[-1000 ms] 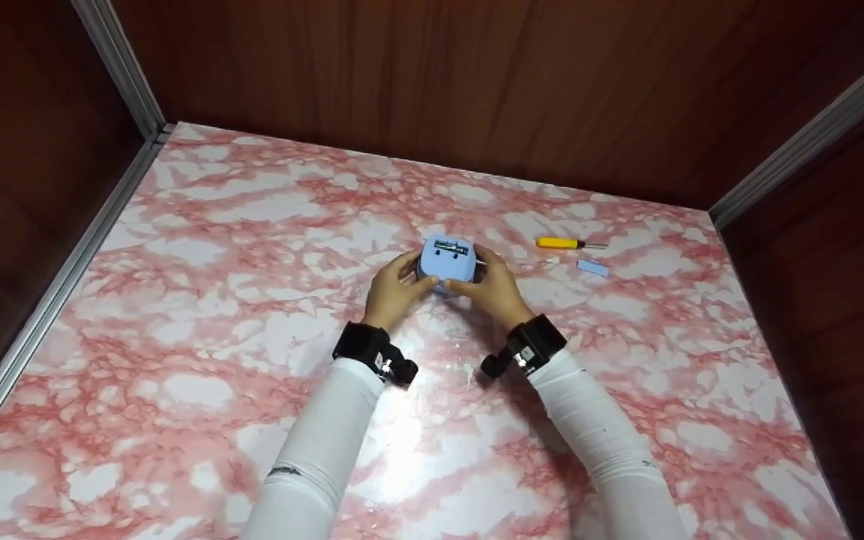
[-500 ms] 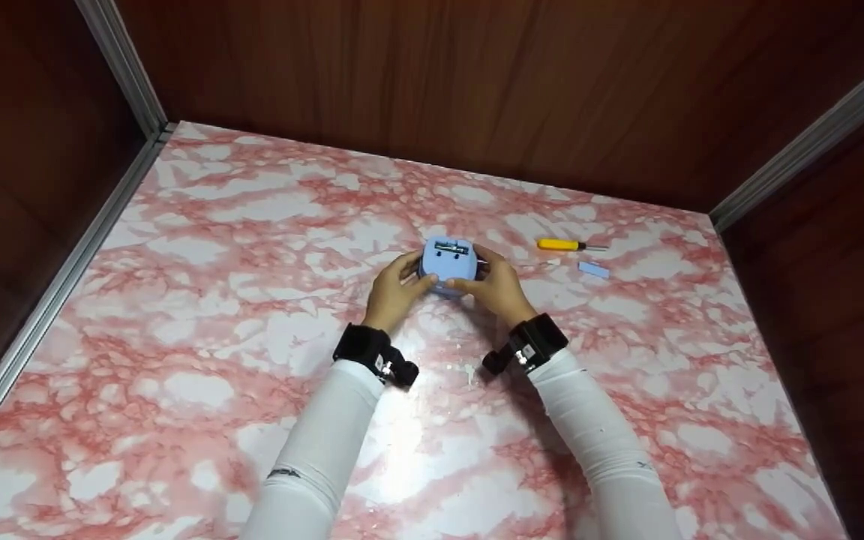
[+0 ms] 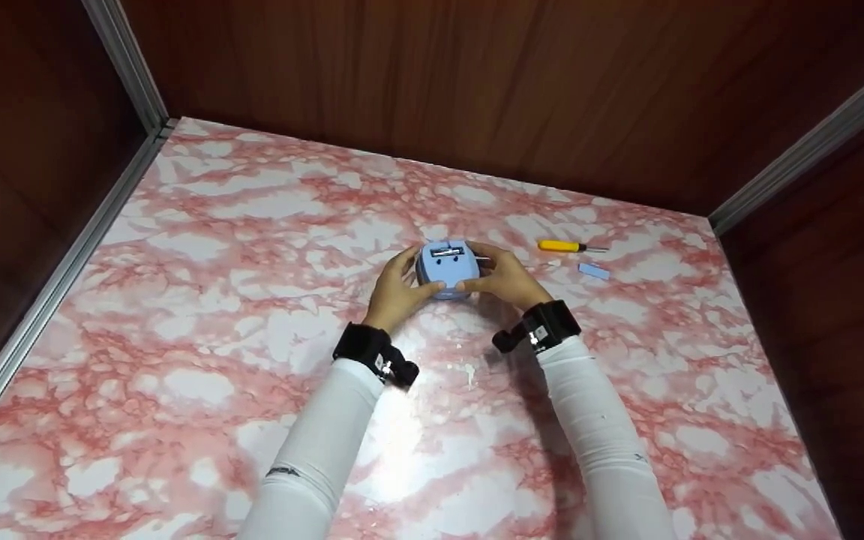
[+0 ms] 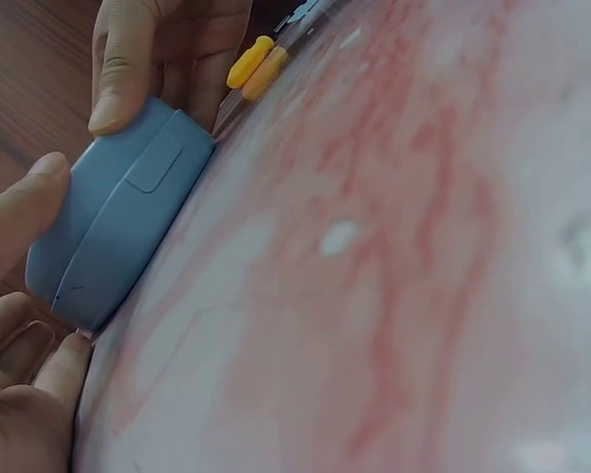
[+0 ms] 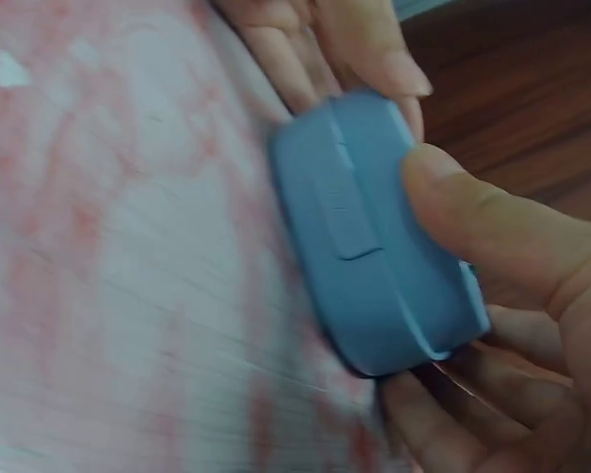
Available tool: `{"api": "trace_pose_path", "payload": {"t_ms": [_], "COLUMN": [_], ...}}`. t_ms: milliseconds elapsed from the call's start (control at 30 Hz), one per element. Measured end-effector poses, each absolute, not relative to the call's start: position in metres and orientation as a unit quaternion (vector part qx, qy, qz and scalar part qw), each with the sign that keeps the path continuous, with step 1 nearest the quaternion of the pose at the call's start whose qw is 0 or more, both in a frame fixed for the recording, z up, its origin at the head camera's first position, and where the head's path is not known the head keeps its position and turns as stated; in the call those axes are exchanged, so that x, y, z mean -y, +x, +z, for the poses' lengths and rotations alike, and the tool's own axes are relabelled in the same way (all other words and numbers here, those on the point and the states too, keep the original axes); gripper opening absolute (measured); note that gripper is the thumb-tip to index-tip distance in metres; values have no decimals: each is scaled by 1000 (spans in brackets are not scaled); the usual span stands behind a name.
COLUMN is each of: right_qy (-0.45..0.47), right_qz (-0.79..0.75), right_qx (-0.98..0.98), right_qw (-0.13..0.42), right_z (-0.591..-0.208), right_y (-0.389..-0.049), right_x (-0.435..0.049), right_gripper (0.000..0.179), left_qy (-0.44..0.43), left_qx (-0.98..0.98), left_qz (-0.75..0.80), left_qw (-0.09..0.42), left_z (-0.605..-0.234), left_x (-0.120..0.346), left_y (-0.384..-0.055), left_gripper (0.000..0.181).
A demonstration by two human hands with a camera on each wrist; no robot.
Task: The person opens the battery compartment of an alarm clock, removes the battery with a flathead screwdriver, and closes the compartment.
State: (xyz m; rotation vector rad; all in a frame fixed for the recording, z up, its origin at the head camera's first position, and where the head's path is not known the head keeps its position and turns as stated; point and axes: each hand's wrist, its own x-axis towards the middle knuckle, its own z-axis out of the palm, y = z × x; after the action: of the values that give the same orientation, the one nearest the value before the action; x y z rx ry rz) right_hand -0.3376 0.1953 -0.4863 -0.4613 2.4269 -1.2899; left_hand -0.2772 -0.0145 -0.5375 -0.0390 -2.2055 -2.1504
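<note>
A light blue, rounded-square plastic case [image 3: 449, 271] stands on the table between both hands. Its upper face has an open slot with a shiny battery-like cylinder [image 3: 447, 253] inside and two small dark holes below. My left hand [image 3: 394, 292] grips the case's left side, thumb on the near edge. Opposite it, my right hand [image 3: 511, 281] holds the right side, its thumb also at the near edge. Both wrist views show the case's side wall [image 4: 138, 222] with a seam and a raised tab. The fingers behind the case are partly hidden.
Right of the hands lie a yellow-handled screwdriver [image 3: 559, 246] and a small light blue rectangular piece [image 3: 593, 271]. Dark wood panels [image 3: 432, 82] enclose the red-and-white marbled table [image 3: 252, 315] at the back and sides.
The case has turned slightly counterclockwise and come a little nearer. My right wrist has shifted right and away from me; both hands keep their grip.
</note>
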Motion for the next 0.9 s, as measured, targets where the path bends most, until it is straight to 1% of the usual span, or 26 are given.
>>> {"api": "trace_pose_path", "payload": {"t_ms": [267, 433, 700, 900], "right_qy": [-223, -256, -268, -266], "right_qz": [-405, -387, -388, -384], "right_qx": [-855, -849, -828, -820], "right_qw": [235, 254, 302, 331], "right_z": [-473, -466, -460, -463], "right_y": [-351, -360, -372, -377], "right_x": [-195, -194, -195, -199], "right_gripper": [81, 80, 80, 83], "left_qy": [-35, -31, -15, 1], "left_qx": [724, 734, 745, 760], "left_qz": [-688, -678, -666, -650], "left_qw": [22, 12, 25, 23], "left_z": [-537, -535, -534, -536], "left_x": [17, 16, 13, 11], "left_y": [-275, -275, -273, -272], "left_gripper": [90, 95, 94, 94]}}
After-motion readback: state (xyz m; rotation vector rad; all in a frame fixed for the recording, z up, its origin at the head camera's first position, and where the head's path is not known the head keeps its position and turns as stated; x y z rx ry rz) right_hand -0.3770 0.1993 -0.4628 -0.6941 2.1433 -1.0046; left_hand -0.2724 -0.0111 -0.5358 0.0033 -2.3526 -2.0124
